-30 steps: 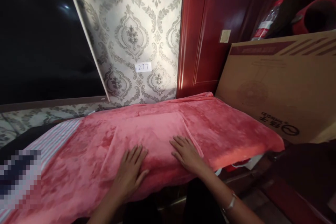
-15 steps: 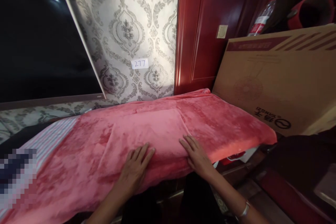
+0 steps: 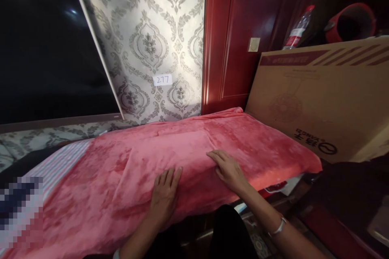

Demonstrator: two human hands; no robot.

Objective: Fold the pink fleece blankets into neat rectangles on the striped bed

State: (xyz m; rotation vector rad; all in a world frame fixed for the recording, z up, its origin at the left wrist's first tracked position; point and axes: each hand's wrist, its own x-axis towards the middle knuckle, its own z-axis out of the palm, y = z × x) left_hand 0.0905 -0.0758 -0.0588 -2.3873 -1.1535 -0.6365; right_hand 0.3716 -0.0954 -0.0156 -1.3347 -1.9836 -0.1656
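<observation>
A pink plush blanket [image 3: 267,141] covers the long low surface in front of me. On it lies a smoother, lighter pink rectangle of fabric [image 3: 170,149], which looks like the same plush cloth. My left hand [image 3: 165,190] rests flat on the near part of this fabric, fingers extended and pointing away from me. My right hand [image 3: 227,168] lies at its right side, with the fingers stretched out to the left and touching the cloth. Neither hand grips anything that I can see.
A striped cloth [image 3: 63,166] shows at the left. Behind stand a large dark screen [image 3: 54,56] and a patterned wall with a label [image 3: 163,79]. At right, a cardboard box [image 3: 319,101] carries a plastic bottle [image 3: 299,28] and a red round object [image 3: 349,22].
My left hand has shifted slightly right across the fabric. My right hand has moved up a little, its fingers turned more to the left. The view has tilted slightly upward.
</observation>
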